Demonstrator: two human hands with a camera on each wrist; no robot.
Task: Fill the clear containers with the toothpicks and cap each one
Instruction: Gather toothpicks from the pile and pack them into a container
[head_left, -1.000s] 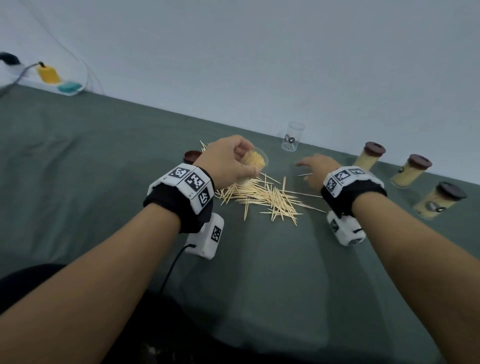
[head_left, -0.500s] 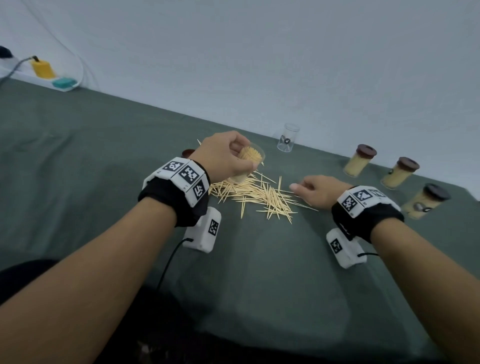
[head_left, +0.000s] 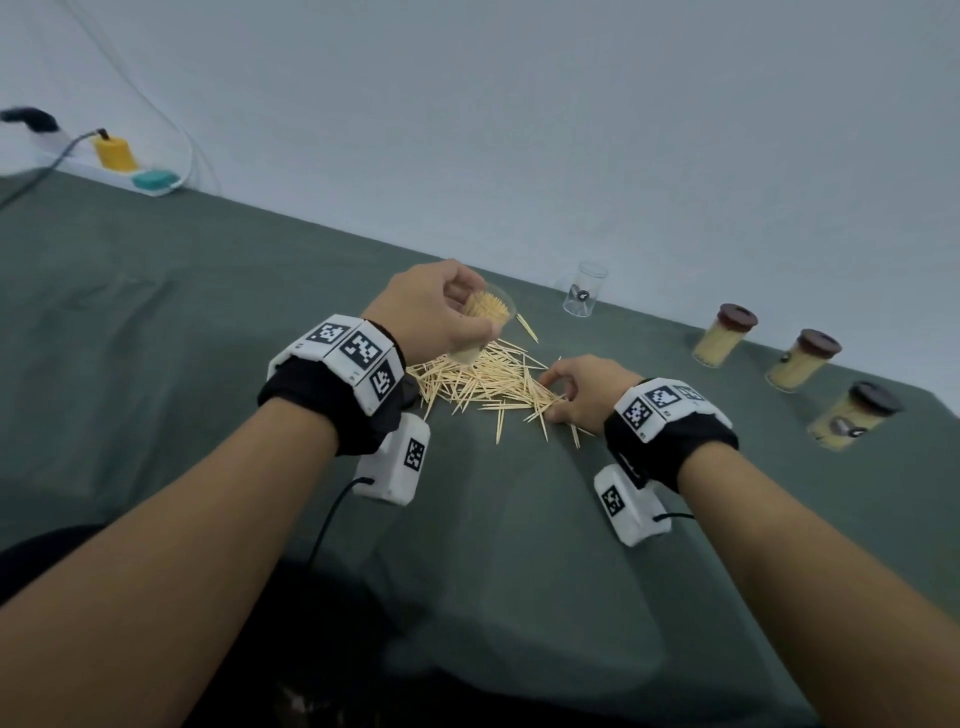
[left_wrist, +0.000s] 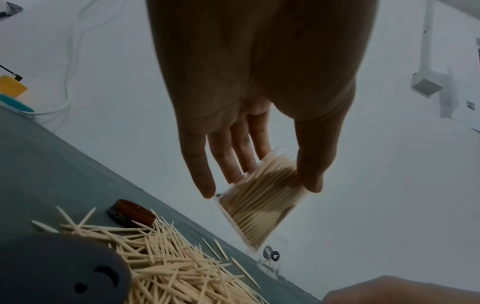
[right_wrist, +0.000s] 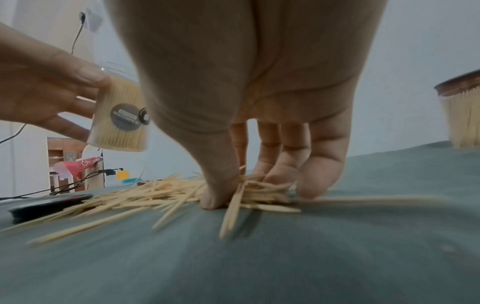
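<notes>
Toothpicks (head_left: 483, 384) | right hand (head_left: 582, 397) now brought onto pile, grip pinching a bunch | container (head_left: 480, 325) held in left hand (head_left: 431, 317) grip | refill continued, uncapped

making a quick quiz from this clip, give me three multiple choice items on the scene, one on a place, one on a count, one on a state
1. Where is the empty clear container?
A. at the far table edge near the wall
B. in the right hand
C. on the toothpick pile

2. How many capped, filled containers stand at the right?
A. one
B. three
C. five

3. What is the left hand doing?
A. resting flat on the cloth
B. holding an uncapped container of toothpicks
C. twisting on a cap

Key: 1 A, it stands alone by the wall in the head view. 2 B, three brown-capped containers show there. 3 B, fingers and thumb grip it, mouth open.
</notes>
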